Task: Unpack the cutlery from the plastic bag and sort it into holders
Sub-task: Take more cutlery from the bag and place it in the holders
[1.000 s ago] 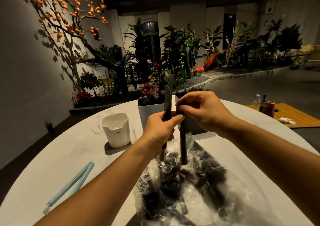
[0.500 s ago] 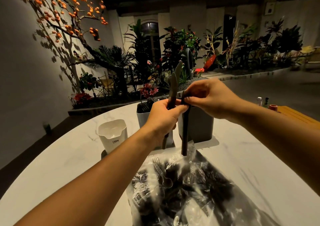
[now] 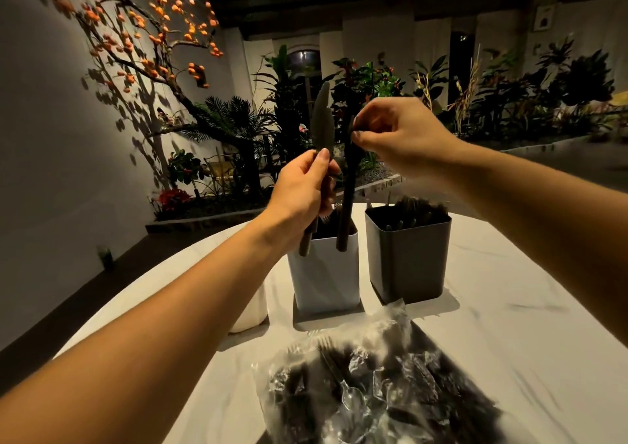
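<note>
My left hand (image 3: 304, 187) grips a dark plastic knife (image 3: 321, 120) upright, blade up, over the white square holder (image 3: 326, 273). My right hand (image 3: 397, 137) pinches the top of a second dark cutlery piece (image 3: 348, 188), which hangs straight down with its lower end in front of the white holder's rim. That holder has dark cutlery in it. The dark grey holder (image 3: 407, 260) to its right also holds several dark pieces. The clear plastic bag (image 3: 370, 386) of dark cutlery lies on the white table (image 3: 509, 307) in front of the holders.
A white cup-like holder (image 3: 249, 311) stands left of the white square one, mostly hidden by my left forearm. The round table's edge curves away on the left. Plants and a planter bed fill the background.
Both hands have risen and moved forward from above the bag to above the white holder, each with its cutlery piece. The hands have drawn apart. The view has tilted up.
</note>
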Available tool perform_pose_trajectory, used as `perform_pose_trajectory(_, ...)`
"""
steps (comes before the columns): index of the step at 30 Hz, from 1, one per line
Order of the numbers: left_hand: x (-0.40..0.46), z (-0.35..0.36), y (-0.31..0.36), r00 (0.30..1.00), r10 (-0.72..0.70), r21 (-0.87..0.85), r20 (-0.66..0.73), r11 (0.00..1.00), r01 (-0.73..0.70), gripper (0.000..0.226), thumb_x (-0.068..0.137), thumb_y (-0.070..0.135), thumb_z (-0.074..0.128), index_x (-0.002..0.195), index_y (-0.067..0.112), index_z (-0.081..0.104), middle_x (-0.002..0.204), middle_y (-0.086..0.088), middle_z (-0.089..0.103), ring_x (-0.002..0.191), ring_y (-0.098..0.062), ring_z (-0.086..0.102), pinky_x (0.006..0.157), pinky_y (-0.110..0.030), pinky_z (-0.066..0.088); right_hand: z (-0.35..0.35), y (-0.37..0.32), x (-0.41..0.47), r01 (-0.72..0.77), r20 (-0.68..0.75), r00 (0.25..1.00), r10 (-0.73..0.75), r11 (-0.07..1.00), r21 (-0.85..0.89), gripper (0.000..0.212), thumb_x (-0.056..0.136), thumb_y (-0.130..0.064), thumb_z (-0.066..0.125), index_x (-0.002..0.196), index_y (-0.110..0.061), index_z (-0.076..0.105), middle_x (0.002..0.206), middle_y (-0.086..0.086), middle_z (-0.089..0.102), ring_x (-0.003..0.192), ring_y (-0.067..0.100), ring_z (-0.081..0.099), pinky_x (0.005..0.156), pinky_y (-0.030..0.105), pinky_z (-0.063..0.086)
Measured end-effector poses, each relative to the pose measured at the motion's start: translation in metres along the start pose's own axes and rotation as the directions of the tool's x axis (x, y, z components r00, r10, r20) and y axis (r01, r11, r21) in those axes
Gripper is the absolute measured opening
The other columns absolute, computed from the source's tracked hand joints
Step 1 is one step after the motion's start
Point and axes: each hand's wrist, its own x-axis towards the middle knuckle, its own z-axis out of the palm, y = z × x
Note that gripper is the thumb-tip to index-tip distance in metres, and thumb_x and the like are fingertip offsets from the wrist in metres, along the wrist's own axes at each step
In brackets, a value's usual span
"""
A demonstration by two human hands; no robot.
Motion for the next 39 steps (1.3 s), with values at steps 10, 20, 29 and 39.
perform_pose_trajectory(10,0.005,0.018,-0.016,0.993,-0.050,0.038,0.108,0.998,0.046,0.039,0.109,0.035,0.035,0.084,0.012,0.053,0.047,0.011,0.033,0.040,-0.006,0.022,0.038,-0.020,0.017,0.005,0.013,-0.005,-0.317,0.153,0.946,0.285,0.908,0.272,0.018,0.104,-0.003,0.032,0.104,-0.016,0.045,0.082,0.009,0.052,0.067,0.017,0.053,0.058,0.031,0.049)
perform_pose_trajectory(20,-0.003,0.029,-0.019,0.971,-0.007,0.046,0.240,0.999,-0.004,0.036,0.108,0.030,0.038,0.089,0.004,0.053,0.055,0.003,0.038,0.047,-0.012,0.030,0.046,-0.025,0.023,-0.008,0.020,-0.015,-0.221,0.045,0.975,0.217,0.936,0.276,0.006,0.091,-0.024,0.069,0.089,-0.019,0.065,0.058,-0.012,0.057,0.046,-0.002,0.053,0.043,0.013,0.039)
perform_pose_trajectory(29,0.020,0.043,-0.013,0.980,0.135,0.246,0.148,0.954,-0.168,0.022,0.107,0.024,0.043,0.111,0.020,0.064,0.106,-0.014,0.065,0.095,-0.015,0.062,0.075,-0.021,0.051,-0.028,0.025,-0.006,-0.083,-0.079,0.992,0.094,0.989,0.126,0.006,0.094,-0.021,0.065,0.090,-0.025,0.065,0.082,-0.007,0.065,0.069,-0.003,0.059,0.060,0.014,0.041)
perform_pose_trajectory(39,0.056,0.069,-0.012,0.979,0.178,0.326,0.098,0.924,-0.200,0.015,0.097,0.009,0.063,0.106,0.006,0.075,0.098,-0.010,0.074,0.086,-0.015,0.067,0.077,-0.017,0.055,-0.046,0.046,0.004,-0.013,-0.089,0.996,0.007,0.998,-0.069,0.011,0.093,-0.021,0.066,0.091,-0.031,0.064,0.094,-0.010,0.066,0.091,0.002,0.061,0.076,0.018,0.047)
